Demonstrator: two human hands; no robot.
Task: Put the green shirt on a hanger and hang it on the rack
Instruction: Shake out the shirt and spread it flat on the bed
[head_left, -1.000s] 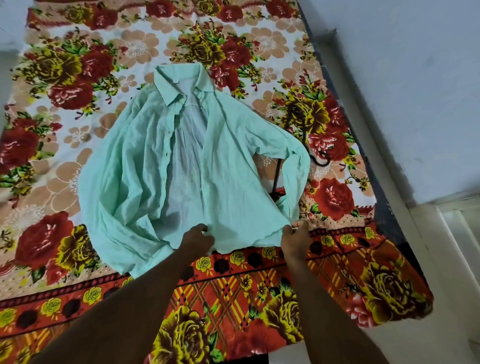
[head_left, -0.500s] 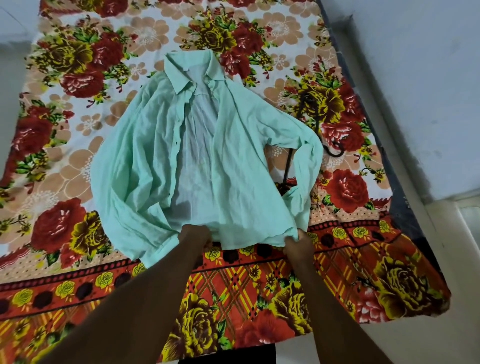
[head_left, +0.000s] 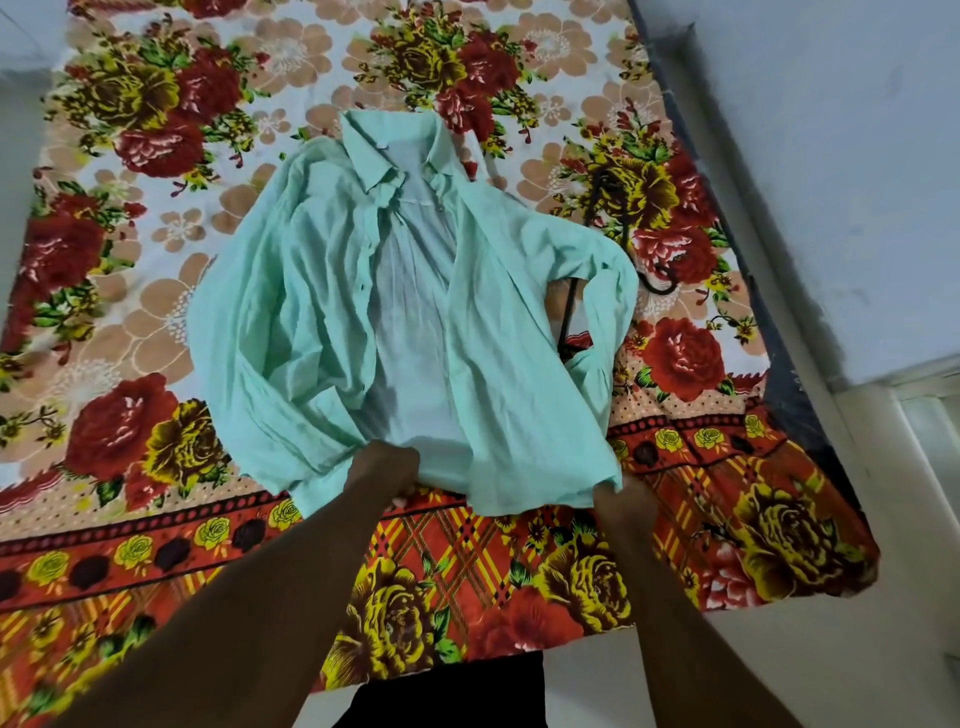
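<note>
Two grips: my left hand (head_left: 387, 473) and right hand (head_left: 615, 501) have fingers (head_left: 401, 491) clamped on the green shirt (head_left: 467, 338) hem, collar straight away from them on the bed (head_left: 156, 364), hanger (head_left: 568, 312) beyond my right fingers.

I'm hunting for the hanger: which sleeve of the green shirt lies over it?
The bent sleeve on the wall side, above the right hand: the dark hanger pokes out beneath it. The other sleeve shows none.

No text, label, brand, number or sign can be read anywhere in this view.
</note>
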